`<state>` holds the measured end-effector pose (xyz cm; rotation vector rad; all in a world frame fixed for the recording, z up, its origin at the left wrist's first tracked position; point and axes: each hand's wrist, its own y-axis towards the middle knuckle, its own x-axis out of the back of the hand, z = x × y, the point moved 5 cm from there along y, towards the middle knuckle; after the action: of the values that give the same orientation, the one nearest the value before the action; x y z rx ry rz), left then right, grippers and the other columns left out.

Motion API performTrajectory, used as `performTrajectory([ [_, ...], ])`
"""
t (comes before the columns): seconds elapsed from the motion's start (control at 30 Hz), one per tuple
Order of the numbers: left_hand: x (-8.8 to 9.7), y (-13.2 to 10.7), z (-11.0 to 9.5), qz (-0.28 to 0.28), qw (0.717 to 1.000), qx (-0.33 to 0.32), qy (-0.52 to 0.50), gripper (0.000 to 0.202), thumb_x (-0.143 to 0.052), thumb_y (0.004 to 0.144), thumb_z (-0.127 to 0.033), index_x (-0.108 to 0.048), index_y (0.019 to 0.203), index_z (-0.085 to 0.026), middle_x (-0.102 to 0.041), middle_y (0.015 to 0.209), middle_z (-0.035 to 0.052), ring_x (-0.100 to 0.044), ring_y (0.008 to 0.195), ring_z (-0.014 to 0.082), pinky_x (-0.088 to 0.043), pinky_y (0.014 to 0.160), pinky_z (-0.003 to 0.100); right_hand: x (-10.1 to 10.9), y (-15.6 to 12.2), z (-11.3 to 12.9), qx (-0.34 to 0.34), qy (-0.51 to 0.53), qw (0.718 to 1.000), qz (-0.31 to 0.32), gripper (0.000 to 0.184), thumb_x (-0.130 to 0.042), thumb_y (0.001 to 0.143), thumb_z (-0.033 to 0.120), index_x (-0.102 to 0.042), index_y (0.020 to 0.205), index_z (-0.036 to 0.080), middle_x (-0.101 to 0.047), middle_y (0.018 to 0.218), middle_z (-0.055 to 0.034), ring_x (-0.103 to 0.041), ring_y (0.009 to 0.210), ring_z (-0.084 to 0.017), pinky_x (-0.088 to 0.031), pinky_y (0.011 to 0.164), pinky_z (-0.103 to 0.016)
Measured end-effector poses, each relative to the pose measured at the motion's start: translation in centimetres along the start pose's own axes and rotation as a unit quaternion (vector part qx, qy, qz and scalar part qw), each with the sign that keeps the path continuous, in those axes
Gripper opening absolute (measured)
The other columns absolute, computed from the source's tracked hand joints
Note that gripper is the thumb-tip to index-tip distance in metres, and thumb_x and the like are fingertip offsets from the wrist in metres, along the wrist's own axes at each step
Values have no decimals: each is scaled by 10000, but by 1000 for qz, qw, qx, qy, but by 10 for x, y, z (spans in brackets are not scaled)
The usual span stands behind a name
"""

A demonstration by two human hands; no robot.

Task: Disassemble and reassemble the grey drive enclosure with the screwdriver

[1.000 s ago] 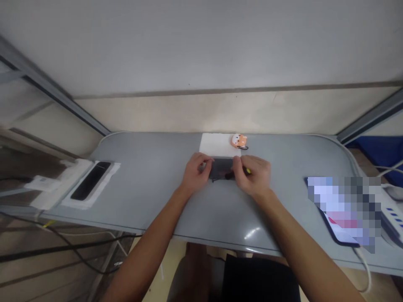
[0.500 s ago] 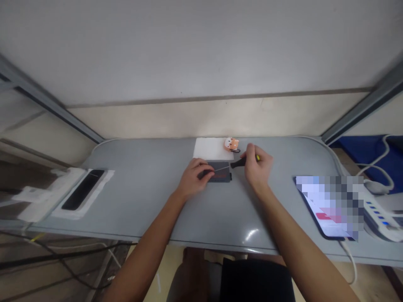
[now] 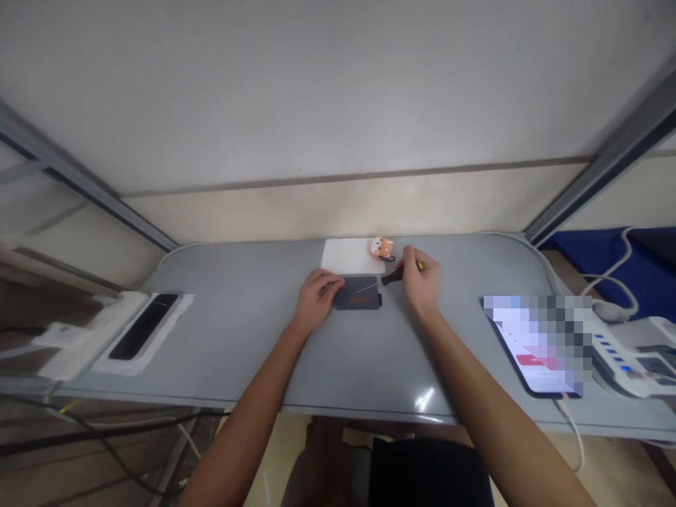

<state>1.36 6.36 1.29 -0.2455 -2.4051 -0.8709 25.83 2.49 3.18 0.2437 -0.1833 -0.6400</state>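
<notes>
Both forearms [image 3: 264,380] cross the near edge of the surface [image 3: 359,359], angled inward. Left hand [image 3: 315,299]: fingertips [image 3: 339,283] close together. Right hand [image 3: 421,282]: fingers curled into a grip, slightly nearer the far edge.

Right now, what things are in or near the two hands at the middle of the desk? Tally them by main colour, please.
Dark: 2, the flat grey box and the screwdriver in the right hand
White: 1, the sheet
Orange and white: 1, the small animal-faced item
Total: 4
</notes>
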Motion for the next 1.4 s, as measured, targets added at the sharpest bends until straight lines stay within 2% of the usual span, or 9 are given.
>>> performTrajectory([
  [0.3, -3, -2, 7, 20, 1000, 4, -17, 118, -730, 943, -354, -801, 917, -264, -733, 915, 42, -663, 911, 199, -545, 871, 396, -4, -2, 1, 4, 8, 1000, 2, 488, -520, 967, 467, -598, 572, 191, -519, 545, 8, -517, 582, -152, -398, 595, -289],
  [0.5, -4, -2, 10, 30, 999, 15, -29, 128, -737, 935, -370, -808, 909, -266, -724, 914, 41, -663, 925, 200, -543, 876, 385, -9, -4, -2, -6, -7, 999, 37, 494, -530, 971, 491, -604, 587, 190, -534, 552, 11, -513, 570, -150, -372, 577, -290],
  [0.77, -6, -4, 9, 67, 995, 24, -71, 116, -738, 934, -361, -812, 938, -272, -691, 980, 50, -652, 974, 198, -549, 892, 370, -4, -5, 7, -15, -5, 1000, 3, 461, -524, 971, 423, -570, 570, 200, -530, 569, 8, -527, 615, -159, -394, 617, -293],
  [1.17, -9, -5, 9, 91, 991, 51, -84, 111, -738, 926, -341, -803, 912, -252, -682, 1002, 48, -642, 986, 195, -517, 912, 342, -2, -6, 3, -28, 12, 999, -11, 475, -504, 978, 451, -589, 580, 205, -551, 583, 7, -544, 640, -170, -404, 660, -299],
  [1.3, -4, 0, 11, 67, 992, 80, -64, 145, -709, 941, -353, -790, 905, -238, -716, 977, 47, -652, 968, 197, -515, 892, 339, 0, -2, 1, -35, 25, 999, -27, 478, -502, 976, 458, -598, 584, 201, -563, 587, 6, -550, 637, -168, -405, 660, -297],
  [1.4, 6, 20, 22, -3, 993, 113, -22, 169, -674, 962, -350, -784, 936, -224, -733, 964, 51, -651, 903, 197, -514, 833, 337, 3, 0, -4, -45, 33, 998, -40, 483, -500, 975, 478, -600, 592, 200, -562, 581, 9, -539, 618, -162, -403, 641, -291],
])
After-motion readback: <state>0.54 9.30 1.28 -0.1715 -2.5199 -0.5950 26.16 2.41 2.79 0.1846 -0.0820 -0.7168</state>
